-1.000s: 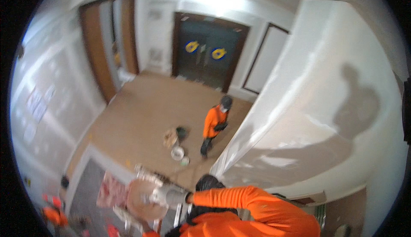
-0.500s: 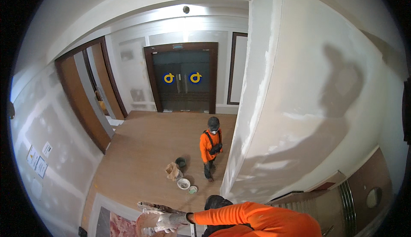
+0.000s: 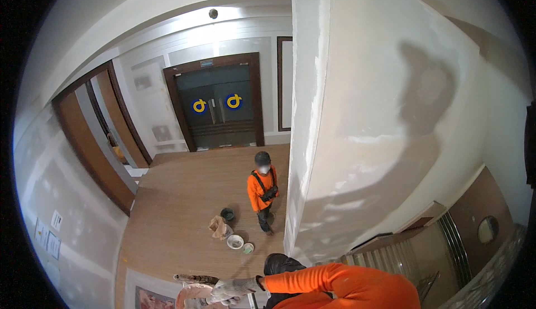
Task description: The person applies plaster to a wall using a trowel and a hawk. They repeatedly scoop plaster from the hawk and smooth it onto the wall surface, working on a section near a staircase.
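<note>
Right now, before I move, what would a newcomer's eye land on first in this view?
Probably the bright orange sleeve at the lower edge, leading to the gloved right hand by a pinkish container. Next, the co-worker in orange just below the picture's middle, left of a pale wall with a large shadow. Beyond, at the far end, stand glass doors with two yellow-and-blue emblems.

Bright orange LS top (image 3: 368, 289) & lt. grey work glove (image 3: 237, 286), seen from across the rm.
R sleeve (image 3: 307, 279): plain orange, loose, soft creases, narrow dk. band (image 3: 259, 283) at wrist. R hand (image 3: 226, 289) fully gloved: knit, ribbed cuff, paler twd. fingers. Blk. cloth (image 3: 281, 264) shows too, garment unclear.
</note>
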Demonstrator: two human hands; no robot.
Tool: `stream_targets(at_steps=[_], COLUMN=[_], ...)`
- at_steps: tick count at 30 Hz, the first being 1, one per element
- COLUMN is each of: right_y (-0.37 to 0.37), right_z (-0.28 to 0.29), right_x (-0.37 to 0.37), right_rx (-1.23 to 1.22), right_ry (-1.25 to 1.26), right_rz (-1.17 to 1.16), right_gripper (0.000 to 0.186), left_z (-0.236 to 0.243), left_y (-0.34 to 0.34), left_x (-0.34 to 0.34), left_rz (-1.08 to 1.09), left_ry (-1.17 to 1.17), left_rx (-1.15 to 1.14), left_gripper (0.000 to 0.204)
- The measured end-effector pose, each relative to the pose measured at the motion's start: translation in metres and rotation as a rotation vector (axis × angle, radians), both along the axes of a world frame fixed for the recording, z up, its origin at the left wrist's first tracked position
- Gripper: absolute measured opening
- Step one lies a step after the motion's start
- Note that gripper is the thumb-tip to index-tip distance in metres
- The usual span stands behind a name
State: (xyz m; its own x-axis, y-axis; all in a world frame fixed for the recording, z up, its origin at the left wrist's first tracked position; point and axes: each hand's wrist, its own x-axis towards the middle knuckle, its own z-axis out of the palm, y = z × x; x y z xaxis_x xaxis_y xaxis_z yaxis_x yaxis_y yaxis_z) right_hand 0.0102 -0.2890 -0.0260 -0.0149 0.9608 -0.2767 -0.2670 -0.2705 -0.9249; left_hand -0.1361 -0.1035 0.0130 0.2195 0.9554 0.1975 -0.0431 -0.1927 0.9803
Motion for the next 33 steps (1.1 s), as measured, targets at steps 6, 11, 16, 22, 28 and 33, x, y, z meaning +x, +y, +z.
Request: stream_targets(at_steps=[6,11,16,22,28,33], right_y=[-0.015,-0.059,-0.077,-0.045,-0.008,0.006], right_z=[-0.006,0.038,0.105,0.135,0.120,0.099], right_x=[0.006,0.022,0.010,0.005,-0.012,-0.029], right_rx=[0.197,0.142,0.136,0.258,0.287,0.412], right_ry=[0.110,0.356,0.094,-0.160,-0.191,-0.398], right_rz=[-0.037,0.063,-0.136,-0.230,-0.245,-0.269], right_gripper=[0.030,0.039,0.040,0.042,0.042,0.041], left_z=[0.021,0.024,0.044,0.095,0.104,0.106], left_y=[-0.004,-0.040,-0.066,-0.070,-0.069,-0.069], left_x=[-0.039,-0.120,-0.134,-0.130,-0.126,-0.129], left_rz=[0.040,0.200,0.061,0.007,-0.033,-0.043], left_ry=[-0.028,-0.194,-0.360,-0.449,-0.445,-0.463], left_rx=[0.043,-0.070,-0.143,-0.383,-0.476,-0.512], left_gripper=[0.057,0.056,0.026,0.017,0.016,0.012])
